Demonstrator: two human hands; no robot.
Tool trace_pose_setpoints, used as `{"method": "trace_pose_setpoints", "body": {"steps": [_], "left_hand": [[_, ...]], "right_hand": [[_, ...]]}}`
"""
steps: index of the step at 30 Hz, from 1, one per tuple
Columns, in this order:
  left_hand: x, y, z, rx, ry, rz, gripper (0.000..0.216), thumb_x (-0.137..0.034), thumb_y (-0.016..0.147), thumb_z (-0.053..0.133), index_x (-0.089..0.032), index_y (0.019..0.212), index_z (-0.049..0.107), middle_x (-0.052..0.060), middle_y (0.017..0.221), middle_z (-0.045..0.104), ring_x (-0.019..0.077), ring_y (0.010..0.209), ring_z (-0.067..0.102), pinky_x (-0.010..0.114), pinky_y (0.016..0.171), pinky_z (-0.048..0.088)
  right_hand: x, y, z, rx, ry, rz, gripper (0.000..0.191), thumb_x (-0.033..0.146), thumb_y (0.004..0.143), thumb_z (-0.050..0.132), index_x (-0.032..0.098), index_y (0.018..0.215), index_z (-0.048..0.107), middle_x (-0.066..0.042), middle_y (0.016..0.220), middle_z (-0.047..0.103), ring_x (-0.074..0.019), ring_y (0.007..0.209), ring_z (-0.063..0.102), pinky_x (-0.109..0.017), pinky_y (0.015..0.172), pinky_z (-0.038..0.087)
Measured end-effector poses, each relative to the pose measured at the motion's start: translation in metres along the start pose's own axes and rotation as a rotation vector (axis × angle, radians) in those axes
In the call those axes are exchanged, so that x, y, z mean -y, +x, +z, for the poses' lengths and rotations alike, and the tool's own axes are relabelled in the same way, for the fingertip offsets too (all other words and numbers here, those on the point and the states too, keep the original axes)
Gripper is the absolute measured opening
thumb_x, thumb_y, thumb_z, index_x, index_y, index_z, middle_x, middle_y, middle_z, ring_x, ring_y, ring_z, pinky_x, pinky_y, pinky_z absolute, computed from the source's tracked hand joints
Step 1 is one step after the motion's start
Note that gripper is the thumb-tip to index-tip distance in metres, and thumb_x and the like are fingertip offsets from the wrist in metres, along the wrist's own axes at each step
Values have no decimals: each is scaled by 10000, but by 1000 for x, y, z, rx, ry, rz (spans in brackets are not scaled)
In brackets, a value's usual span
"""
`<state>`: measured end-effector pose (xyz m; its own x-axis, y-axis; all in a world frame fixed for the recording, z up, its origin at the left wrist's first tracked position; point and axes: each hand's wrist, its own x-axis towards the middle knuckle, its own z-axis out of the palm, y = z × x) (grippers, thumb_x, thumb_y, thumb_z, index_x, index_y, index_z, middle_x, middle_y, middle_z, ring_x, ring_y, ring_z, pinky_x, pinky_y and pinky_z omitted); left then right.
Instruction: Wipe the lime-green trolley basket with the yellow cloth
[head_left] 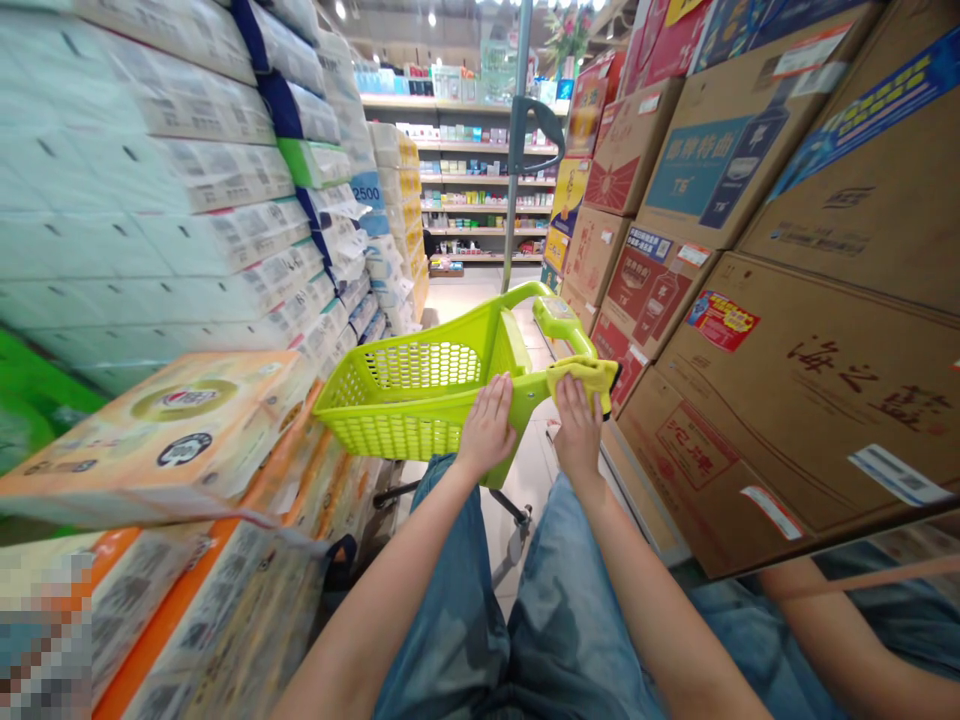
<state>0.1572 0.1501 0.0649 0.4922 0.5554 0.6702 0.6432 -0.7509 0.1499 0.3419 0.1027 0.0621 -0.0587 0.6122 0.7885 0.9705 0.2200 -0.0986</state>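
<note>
A lime-green shopping cart with a perforated basket stands in the aisle before me, side-on, its handle end to the right. My left hand grips the basket's upper edge near the handle end, fingers together over the rim. On the cart's handle lies a yellow cloth, bunched over its near end. My right hand is closed on this cloth and presses it against the handle; the thumb side is partly hidden. Dark cart legs and casters show below the basket, between my knees.
Stacked tissue packs rise at the left, with an orange-and-white pack lower and nearer. Cardboard cartons wall the right side. A grey metal pole stands behind the cart. Stocked shelves cross the aisle's far end.
</note>
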Motion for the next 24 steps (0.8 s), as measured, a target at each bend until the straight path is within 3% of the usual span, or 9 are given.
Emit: {"method": "trace_pose_setpoints", "body": {"steps": [3,6,10,13,19,24], "left_hand": [[-1,1,1,-14,1,-4,885,-137,811,486,-87,1569,33,193,1602,280,308,1510,207,522,1206,269],[-2,1,3,-17,5,-15,876,-135,809,488,-73,1566,52,203,1599,284,311,1510,207,520,1207,269],[-2,0,5,-17,-2,-28,854,-137,803,484,-83,1560,94,193,1601,283,299,1514,199,525,1208,269],[-1,-1,3,-12,-3,-17,848,-143,803,485,-97,1559,103,186,1601,286,295,1512,206,530,1204,276],[-2,0,2,-18,19,-16,885,-144,805,496,-78,1566,49,196,1602,282,304,1511,208,511,1210,268],[-2,1,4,-28,15,-14,881,-134,806,489,-76,1567,48,207,1594,290,319,1503,229,525,1199,279]], "right_hand": [[-14,8,-9,-49,8,77,826,-13,809,334,204,1585,152,-106,1594,350,-212,1512,228,-521,1227,189],[-4,6,-8,-32,40,91,832,-13,812,314,203,1590,113,-105,1608,321,-212,1522,194,-519,1223,204],[21,-8,7,128,57,-115,810,-14,840,324,227,1588,130,-73,1560,419,-184,1498,269,-484,1241,158],[22,-14,12,172,58,-203,799,-19,845,334,227,1584,157,-55,1533,464,-166,1474,321,-450,1248,146],[-9,2,-3,-8,42,14,821,-15,822,316,226,1587,141,-90,1576,388,-204,1503,256,-519,1233,173],[5,5,-2,-66,122,119,850,-4,798,309,218,1591,98,-87,1620,294,-213,1525,183,-530,1221,213]]}}
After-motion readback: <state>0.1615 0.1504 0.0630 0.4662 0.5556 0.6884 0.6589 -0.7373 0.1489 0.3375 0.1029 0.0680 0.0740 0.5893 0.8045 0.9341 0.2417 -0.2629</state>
